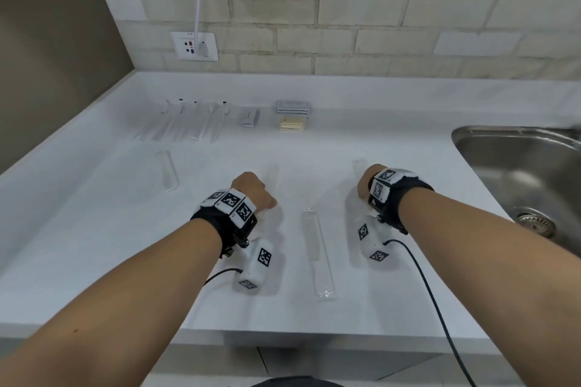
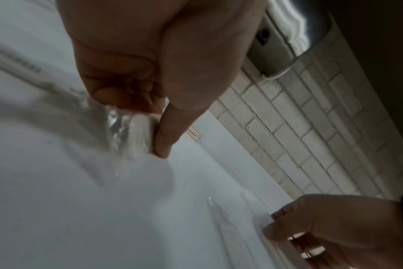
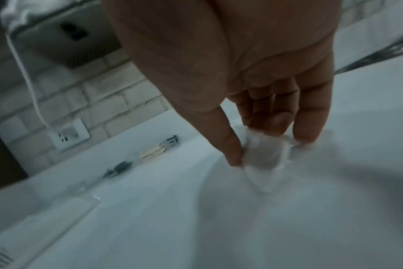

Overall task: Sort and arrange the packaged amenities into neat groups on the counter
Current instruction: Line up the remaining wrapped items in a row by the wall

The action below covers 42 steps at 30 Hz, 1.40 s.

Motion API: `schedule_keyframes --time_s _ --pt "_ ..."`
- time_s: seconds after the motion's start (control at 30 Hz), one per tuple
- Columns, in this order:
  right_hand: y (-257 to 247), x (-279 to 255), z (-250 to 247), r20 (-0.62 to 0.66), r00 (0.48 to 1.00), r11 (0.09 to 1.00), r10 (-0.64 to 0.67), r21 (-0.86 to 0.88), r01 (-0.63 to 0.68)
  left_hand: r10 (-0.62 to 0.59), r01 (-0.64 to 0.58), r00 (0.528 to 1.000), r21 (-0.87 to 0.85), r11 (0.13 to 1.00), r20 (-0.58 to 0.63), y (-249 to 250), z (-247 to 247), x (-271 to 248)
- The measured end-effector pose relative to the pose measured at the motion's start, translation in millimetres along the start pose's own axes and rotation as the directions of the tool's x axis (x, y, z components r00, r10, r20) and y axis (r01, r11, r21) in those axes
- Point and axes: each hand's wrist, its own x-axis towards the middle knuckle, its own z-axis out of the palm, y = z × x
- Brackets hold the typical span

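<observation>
My left hand (image 1: 265, 195) pinches the near end of a long clear packet (image 1: 273, 175) lying on the white counter (image 1: 94, 229). In the left wrist view the thumb (image 2: 163, 138) and curled fingers squeeze that packet (image 2: 136, 132). My right hand (image 1: 362, 181) holds the near end of a second clear packet (image 1: 359, 165). Seen from the right wrist, the thumb (image 3: 230, 151) and fingertips pinch its crinkled end (image 3: 262, 156). What either packet contains is blurred. A packaged comb (image 1: 316, 256) lies between my forearms, and another long packet (image 1: 168, 170) lies to the left.
Along the back stand a row of packaged toothbrushes (image 1: 188, 119), a small grey packet (image 1: 250, 118), a grey packet stack (image 1: 292, 106) and beige packets (image 1: 292, 123). A steel sink (image 1: 518, 173) opens at the right. A wall socket (image 1: 195, 45) with a white cable sits behind.
</observation>
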Motion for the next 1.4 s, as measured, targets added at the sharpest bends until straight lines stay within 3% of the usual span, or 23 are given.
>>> schedule_keyframes --time_s 0.07,0.13,0.27,0.33,0.37,0.43,0.5,0.57,0.63,0.77,0.9,1.07,1.17,1.3,1.4 --pt "2 1 1 -0.013 0.999 0.984 -0.033 0.174 0.035 0.059 -0.058 0.997 0.027 0.998 -0.042 -2 4 -8" --pt "-1 -2 3 -0.036 0.998 0.971 -0.049 0.234 0.056 0.136 -0.138 0.986 -0.016 0.99 -0.094 -4 6 -16" --pt "-18 -30 9 -0.072 0.995 0.957 -0.069 0.277 0.087 0.149 -0.211 0.973 -0.418 0.884 -0.177 -15 -12 -26" --pt "-25 -41 18 -0.033 0.992 0.954 -0.125 0.272 0.129 0.088 -0.181 0.98 -0.605 0.775 -0.18 -26 -28 -32" --pt "-28 -48 23 -0.004 0.989 0.956 -0.151 0.253 0.147 0.072 -0.167 0.982 -0.622 0.765 -0.175 -34 -35 -33" --pt "-34 -63 33 0.024 0.982 0.967 -0.186 0.183 0.178 0.086 -0.152 0.984 -0.484 0.862 -0.156 -54 -46 -35" --pt "-38 -76 41 0.045 0.983 0.981 -0.18 0.076 0.177 0.092 -0.108 0.993 -0.234 0.966 -0.079 -79 -54 -35" --pt "-39 -85 49 0.063 0.987 0.989 -0.148 -0.012 0.149 0.075 -0.079 0.995 0.051 0.996 0.061 -103 -57 -36" --pt "-40 -90 53 0.063 0.993 0.993 -0.103 -0.052 0.106 0.059 -0.08 0.99 0.174 0.981 0.127 -120 -57 -38" --pt "-52 -90 56 0.086 0.993 0.994 -0.082 -0.07 0.088 0.12 -0.125 0.991 0.067 0.99 0.066 -126 -53 -36" --pt "-75 -91 58 0.102 0.992 0.993 -0.072 -0.09 0.081 0.09 -0.09 0.986 -0.006 0.996 0.138 -123 -53 -30" --pt "-110 -87 60 0.074 0.979 0.978 -0.189 -0.078 0.195 0.169 -0.179 0.971 0.046 0.983 0.172 -124 -58 -19" --pt "-130 -86 53 0.002 0.972 0.969 -0.236 0.073 0.236 0.166 -0.164 0.985 -0.044 0.986 0.042 -130 -75 -9" --pt "-150 -86 42 -0.12 0.948 0.919 -0.294 0.237 0.315 0.02 -0.071 0.964 -0.184 0.98 -0.266 -145 -109 15" --pt "-164 -87 41 -0.157 0.93 0.882 -0.332 0.298 0.365 -0.107 0.071 0.963 -0.148 0.986 -0.246 -154 -126 29"
